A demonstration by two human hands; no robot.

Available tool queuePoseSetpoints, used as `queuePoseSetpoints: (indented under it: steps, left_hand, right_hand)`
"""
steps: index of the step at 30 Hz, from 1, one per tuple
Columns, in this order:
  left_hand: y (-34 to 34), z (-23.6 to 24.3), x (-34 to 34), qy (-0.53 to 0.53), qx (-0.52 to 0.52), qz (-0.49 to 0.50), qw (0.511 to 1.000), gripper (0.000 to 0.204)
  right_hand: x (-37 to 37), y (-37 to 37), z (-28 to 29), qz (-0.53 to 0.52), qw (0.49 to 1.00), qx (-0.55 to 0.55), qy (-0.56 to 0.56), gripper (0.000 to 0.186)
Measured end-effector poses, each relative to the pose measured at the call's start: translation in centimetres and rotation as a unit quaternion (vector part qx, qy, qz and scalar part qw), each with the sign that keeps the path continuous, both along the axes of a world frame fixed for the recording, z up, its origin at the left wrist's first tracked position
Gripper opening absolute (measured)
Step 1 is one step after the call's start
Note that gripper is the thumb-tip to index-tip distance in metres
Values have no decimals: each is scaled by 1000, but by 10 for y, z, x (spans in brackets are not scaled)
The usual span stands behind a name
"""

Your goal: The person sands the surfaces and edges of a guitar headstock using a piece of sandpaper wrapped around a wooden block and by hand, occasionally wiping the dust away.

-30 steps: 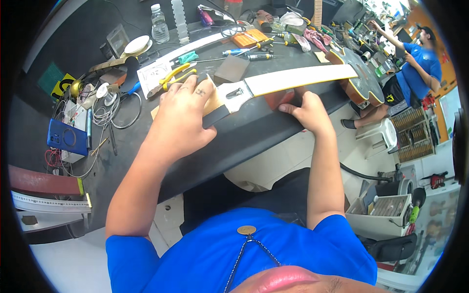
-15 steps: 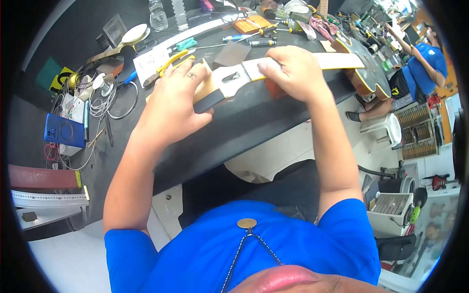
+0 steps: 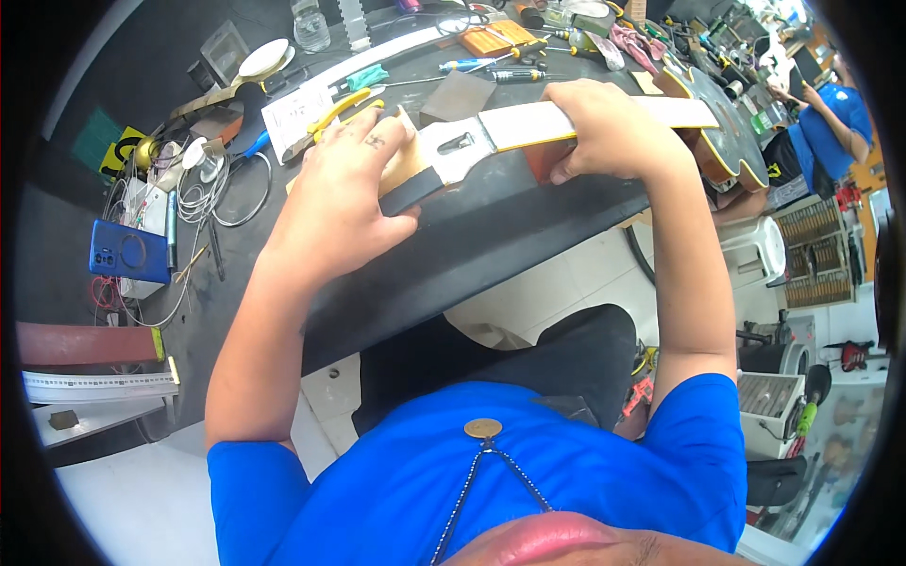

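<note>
An electric guitar lies across the dark workbench, its dark body (image 3: 710, 99) at the right and its neck (image 3: 528, 124) reaching left. The neck has a white top and a yellowish edge. Its whitish headstock (image 3: 451, 168) has a slot cut in it. My right hand (image 3: 609, 127) wraps over the neck, thumb below the near edge. At the headstock end, my left hand (image 3: 344, 179) is closed over a pale wooden block (image 3: 408, 168) with a dark near edge; the fingers hide much of it. Under the neck sits a reddish-brown block (image 3: 547, 160).
Yellow-handled pliers (image 3: 344, 111), screwdrivers (image 3: 517, 74) and a flat grey piece (image 3: 458, 98) lie behind the neck. Coiled cable (image 3: 196, 189) and a blue phone (image 3: 127, 251) are at the left. A person in blue (image 3: 840, 118) stands far right, near a white stool (image 3: 755, 247).
My right hand has slid right along the neck, and its thumb has gone from the white top to below the near edge. My left hand keeps its hold on the block.
</note>
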State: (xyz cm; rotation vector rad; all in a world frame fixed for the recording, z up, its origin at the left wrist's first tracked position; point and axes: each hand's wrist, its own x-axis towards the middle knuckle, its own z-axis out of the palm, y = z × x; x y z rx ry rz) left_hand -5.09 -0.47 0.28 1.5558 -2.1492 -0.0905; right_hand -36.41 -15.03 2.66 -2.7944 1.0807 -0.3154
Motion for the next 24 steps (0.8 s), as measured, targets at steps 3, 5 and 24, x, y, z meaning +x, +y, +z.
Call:
queuePoseSetpoints:
  steps: [3, 5, 24]
  left_hand:
    - [4, 4, -3, 12, -4, -1, 1000, 74]
    - [5, -5, 3, 5, -27, -27, 999, 75]
    - [15, -16, 0, 1, -84, -100, 991, 76]
  right_hand:
    - [13, 19, -12, 24, 990, -137, -1, 65]
    - [26, 28, -27, -48, 974, -211, -66, 64]
    - [29, 16, -45, -83, 945, -275, -159, 16]
